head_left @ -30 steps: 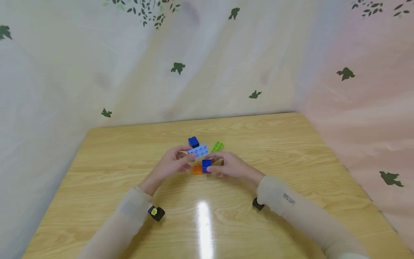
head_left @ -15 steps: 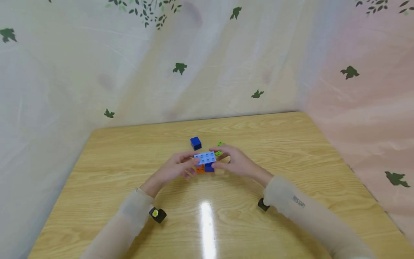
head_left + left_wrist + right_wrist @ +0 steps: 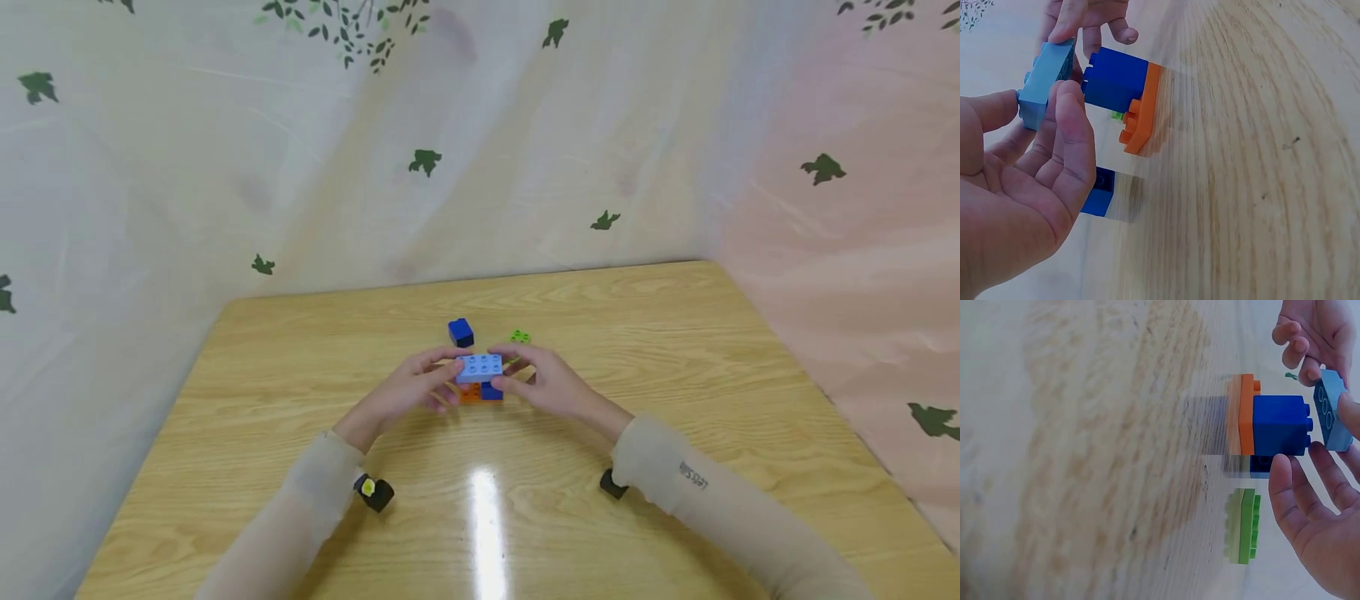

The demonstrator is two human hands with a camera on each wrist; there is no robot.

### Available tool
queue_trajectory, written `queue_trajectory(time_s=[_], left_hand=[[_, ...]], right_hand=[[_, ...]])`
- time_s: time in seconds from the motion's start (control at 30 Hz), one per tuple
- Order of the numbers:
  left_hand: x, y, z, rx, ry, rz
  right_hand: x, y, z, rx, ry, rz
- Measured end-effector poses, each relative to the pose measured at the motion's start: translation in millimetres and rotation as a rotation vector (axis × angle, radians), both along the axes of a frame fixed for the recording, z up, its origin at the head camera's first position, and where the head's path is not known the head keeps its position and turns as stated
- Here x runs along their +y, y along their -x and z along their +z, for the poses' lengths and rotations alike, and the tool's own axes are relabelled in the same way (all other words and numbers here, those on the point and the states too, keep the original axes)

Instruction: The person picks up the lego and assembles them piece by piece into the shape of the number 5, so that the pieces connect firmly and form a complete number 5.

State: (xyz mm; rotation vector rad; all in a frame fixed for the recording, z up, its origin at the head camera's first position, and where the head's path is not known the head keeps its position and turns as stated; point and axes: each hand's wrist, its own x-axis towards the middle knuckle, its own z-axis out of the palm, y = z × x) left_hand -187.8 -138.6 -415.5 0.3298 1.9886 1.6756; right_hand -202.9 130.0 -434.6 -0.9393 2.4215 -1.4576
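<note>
My left hand grips the left end of a light blue toy building brick, studs up. At the brick's other end, my right hand pinches it with its fingertips. Just under it stands a dark blue brick, fixed on one half of an orange plate that lies on the table. Both wrist views show a small gap between the light blue brick and the dark blue one's studs. The orange plate's other half has bare studs. From the head view, the held brick hides part of this stack.
Behind the hands, a second dark blue brick lies on the wooden table. A green studded plate is to the right of the stack, partly hidden by my right hand in the head view. A patterned cloth surrounds the table's far sides.
My left hand has carried the light blue brick right, over the stack, and levelled it. My right hand has moved from the dark blue brick up to the light blue brick's right end.
</note>
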Motion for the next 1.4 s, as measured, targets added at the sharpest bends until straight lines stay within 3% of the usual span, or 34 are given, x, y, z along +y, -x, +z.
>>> queue_trajectory(time_s=[0.77, 1.17, 1.4], left_hand=[[3.4, 1.9, -17.1, -0.001, 0.046, -0.003], [4.8, 5.3, -22.6, 0.006, 0.049, -0.007], [6.0, 2.5, -22.0, 0.02, 0.064, 0.005]], right_hand=[[1.5, -0.5, -5.6, -0.008, -0.021, -0.001], [1.3, -0.2, -4.5, -0.044, -0.055, -0.064], [0.7, 2.5, -2.3, -0.066, -0.084, -0.056]])
